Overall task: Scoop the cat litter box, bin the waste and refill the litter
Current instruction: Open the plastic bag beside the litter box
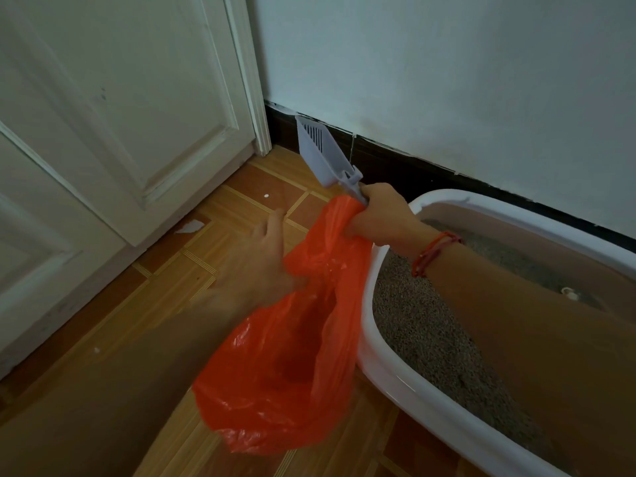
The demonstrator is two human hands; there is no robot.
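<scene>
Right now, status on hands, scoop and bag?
Right hand grips litter scoop handle and orange bag rim together. Left hand open, blurred, at bag's edge. Bag mouth open, litter box alongside.

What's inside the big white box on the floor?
Grey-brown litter fills the litter box, with a small pale lump near the far end. The person's right forearm reaches over it and hides some of the litter beneath.

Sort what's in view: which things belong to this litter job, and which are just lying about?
Job: scoop and orange bag, both gripped by the right hand; left hand, open beside the bag; litter box; litter.
Lying about: white scrap and white speck on the floor; door.
</scene>
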